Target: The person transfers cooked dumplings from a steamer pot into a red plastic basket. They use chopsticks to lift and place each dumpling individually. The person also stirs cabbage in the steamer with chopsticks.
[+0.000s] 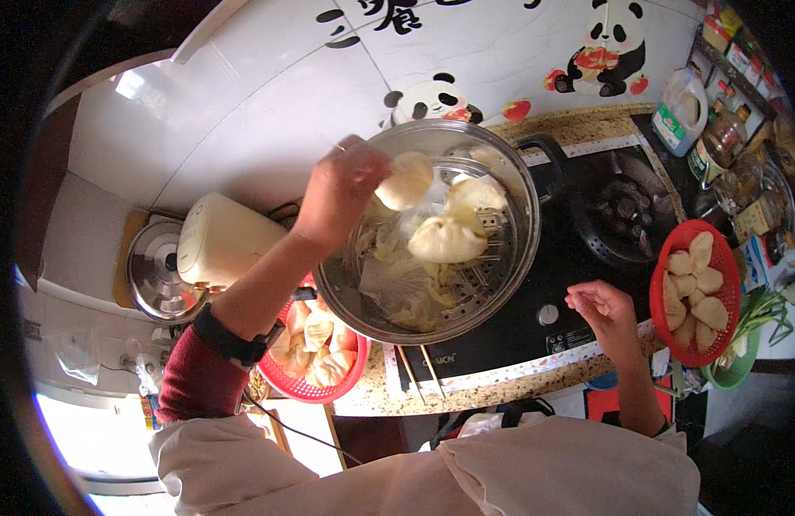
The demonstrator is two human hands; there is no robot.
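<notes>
My left hand (352, 171) is at the upper left rim of a large steel steamer pot (533, 258), its fingers blurred against a pale filled bun (405, 180) inside. Beside that bun, another steamed bun (445, 238) and a pale bun or piece of dough (478, 193) rest over the perforated steamer tray (491, 258). Cabbage leaves (404, 297) cover the tray's lower part, and a little steam hangs over it. My right hand (603, 309) is over the front of the black cooktop (500, 345), fingers loosely curled and holding nothing.
Red baskets of buns stand at left (313, 387) and right (732, 277). A pot lid (165, 267) and cream appliance (223, 242) are at the left. Chopsticks (433, 371) lie at the front edge. A burner (623, 206), bottles (681, 113) and green onions (765, 316) are on the right.
</notes>
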